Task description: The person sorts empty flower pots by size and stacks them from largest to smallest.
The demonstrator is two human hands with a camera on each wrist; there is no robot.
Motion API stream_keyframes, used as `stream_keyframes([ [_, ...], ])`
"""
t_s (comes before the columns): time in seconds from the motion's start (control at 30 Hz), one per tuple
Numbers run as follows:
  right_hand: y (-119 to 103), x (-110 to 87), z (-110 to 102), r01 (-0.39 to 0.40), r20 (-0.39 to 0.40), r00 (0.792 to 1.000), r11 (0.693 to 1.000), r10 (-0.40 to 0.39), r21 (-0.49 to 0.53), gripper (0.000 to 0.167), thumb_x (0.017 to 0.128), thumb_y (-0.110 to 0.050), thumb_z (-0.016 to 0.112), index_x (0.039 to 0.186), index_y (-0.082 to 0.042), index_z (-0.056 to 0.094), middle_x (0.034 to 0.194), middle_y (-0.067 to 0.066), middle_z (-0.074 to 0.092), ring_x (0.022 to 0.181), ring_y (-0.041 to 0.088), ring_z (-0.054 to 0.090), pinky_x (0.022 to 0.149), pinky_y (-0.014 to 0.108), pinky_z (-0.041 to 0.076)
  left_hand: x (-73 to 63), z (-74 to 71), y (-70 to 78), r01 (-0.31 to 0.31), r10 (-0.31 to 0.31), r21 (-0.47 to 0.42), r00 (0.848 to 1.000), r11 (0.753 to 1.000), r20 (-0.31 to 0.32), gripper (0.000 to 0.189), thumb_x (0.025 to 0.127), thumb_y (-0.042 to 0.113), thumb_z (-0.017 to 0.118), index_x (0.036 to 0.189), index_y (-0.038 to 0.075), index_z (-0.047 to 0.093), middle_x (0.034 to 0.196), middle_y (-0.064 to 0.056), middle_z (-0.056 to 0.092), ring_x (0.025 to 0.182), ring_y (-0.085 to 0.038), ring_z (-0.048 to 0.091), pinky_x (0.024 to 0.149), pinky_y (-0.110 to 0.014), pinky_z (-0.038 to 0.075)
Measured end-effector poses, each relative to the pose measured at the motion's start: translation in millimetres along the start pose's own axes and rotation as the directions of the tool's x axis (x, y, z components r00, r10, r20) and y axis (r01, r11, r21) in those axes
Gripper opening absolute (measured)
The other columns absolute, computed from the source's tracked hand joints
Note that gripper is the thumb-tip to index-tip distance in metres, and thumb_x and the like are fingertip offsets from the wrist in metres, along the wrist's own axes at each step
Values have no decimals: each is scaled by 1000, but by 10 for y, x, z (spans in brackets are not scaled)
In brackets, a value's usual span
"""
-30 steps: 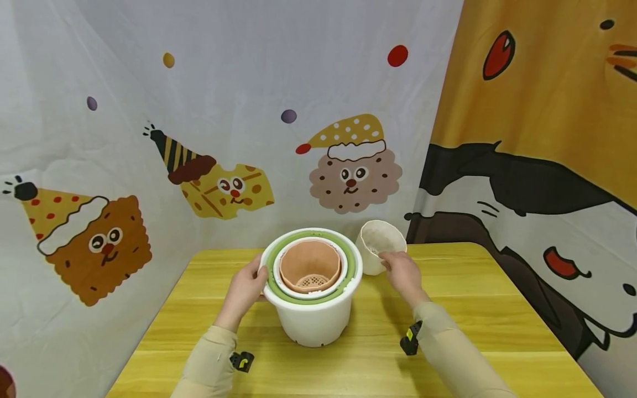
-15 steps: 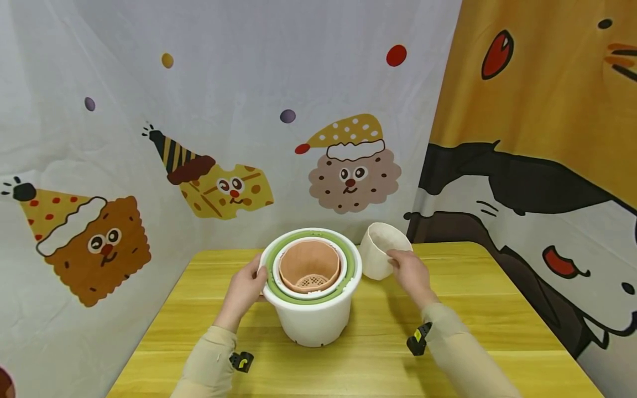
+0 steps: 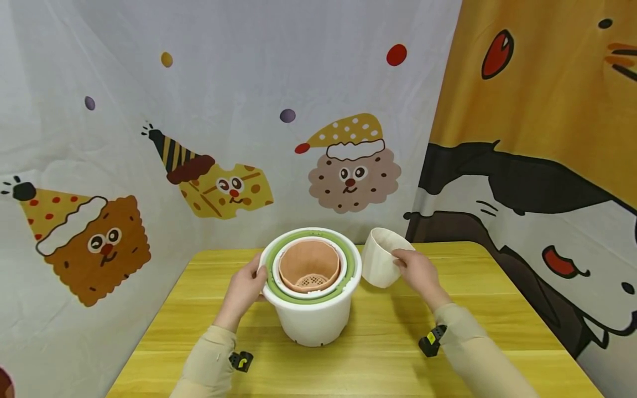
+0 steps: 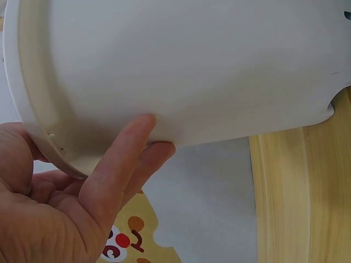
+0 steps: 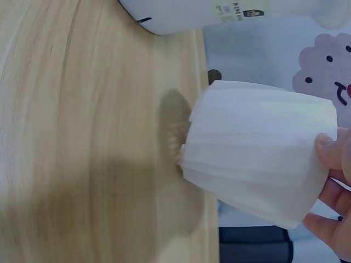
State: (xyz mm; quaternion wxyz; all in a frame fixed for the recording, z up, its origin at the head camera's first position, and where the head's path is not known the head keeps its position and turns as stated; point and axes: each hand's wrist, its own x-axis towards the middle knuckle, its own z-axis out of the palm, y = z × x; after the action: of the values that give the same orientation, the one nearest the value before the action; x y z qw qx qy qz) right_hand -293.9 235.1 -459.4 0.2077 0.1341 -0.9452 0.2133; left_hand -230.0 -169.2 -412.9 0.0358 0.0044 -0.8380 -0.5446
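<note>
A big white flower pot (image 3: 314,326) stands upright on the table, with a green pot (image 3: 352,268), a white one and an orange pot (image 3: 309,265) with a perforated bottom nested inside it. My left hand (image 3: 244,290) grips the big pot's rim at its left side; in the left wrist view its fingers (image 4: 118,159) lie against the outer wall under the rim. With my right hand (image 3: 419,275) I pinch the rim of a small white faceted pot (image 3: 380,260), thumb outside. That pot is tilted, and the right wrist view shows its base (image 5: 185,148) slightly above the tabletop.
The yellow wooden table (image 3: 398,354) ends at a white cloth (image 3: 239,110) printed with cartoon food. To the right hangs an orange and black cartoon curtain (image 3: 537,121). A label (image 5: 238,10) is stuck on the big pot's side.
My right hand has moved right and toward me with the small white pot, which has tilted more and come nearer. The left hand and the nested pots have stayed in place.
</note>
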Motion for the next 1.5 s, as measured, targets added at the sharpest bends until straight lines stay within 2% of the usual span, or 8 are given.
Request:
stream_keyframes([
  [0.2,-56,-6,-135,-11,61,998,1000,11,5,24,90,-5,69,114,-6,73,109,13,71,91,36,67,74,52,57,2,-2,-9,-4,4,-9,1000,1000,4,52,102,18,47,153,10,39,133,-28,56,83,-24,67,61,-37,63],
  [0.37,-78,-12,-261,18,65,998,999,-19,27,23,90,-3,69,112,-4,73,108,14,71,89,36,67,73,52,56,2,-2,-11,1,-1,-10,1000,1000,4,52,102,18,47,153,10,39,133,-28,56,83,-24,67,63,-39,63],
  [0.57,-103,-16,-422,62,34,997,997,-63,49,22,89,-2,69,111,-1,72,106,17,71,89,36,67,74,52,57,-2,-2,0,-1,1,-11,1000,1000,7,51,102,18,46,153,11,40,131,-27,57,82,-24,67,65,-42,63],
  [0.83,-177,58,-664,141,-29,990,990,-140,31,20,86,2,72,106,0,74,103,16,72,91,38,66,77,53,57,-5,-12,0,-6,6,-20,1000,1000,9,49,102,18,46,150,13,45,126,-25,60,81,-23,67,61,-35,63],
  [1.3,-312,175,-960,200,-119,973,980,-200,-11,20,85,2,73,105,0,74,99,17,72,88,37,65,74,54,57,-8,-17,13,-15,15,-15,1000,1000,10,45,102,18,47,147,13,50,122,-23,62,79,-22,67,59,-33,62],
  [1.5,-380,212,-1076,189,-136,973,982,-189,-10,20,85,1,73,105,-3,74,97,15,71,84,35,64,70,53,57,-8,-18,19,-10,10,-17,1000,1000,11,46,102,18,47,148,14,49,123,-23,62,79,-22,67,59,-34,62],
])
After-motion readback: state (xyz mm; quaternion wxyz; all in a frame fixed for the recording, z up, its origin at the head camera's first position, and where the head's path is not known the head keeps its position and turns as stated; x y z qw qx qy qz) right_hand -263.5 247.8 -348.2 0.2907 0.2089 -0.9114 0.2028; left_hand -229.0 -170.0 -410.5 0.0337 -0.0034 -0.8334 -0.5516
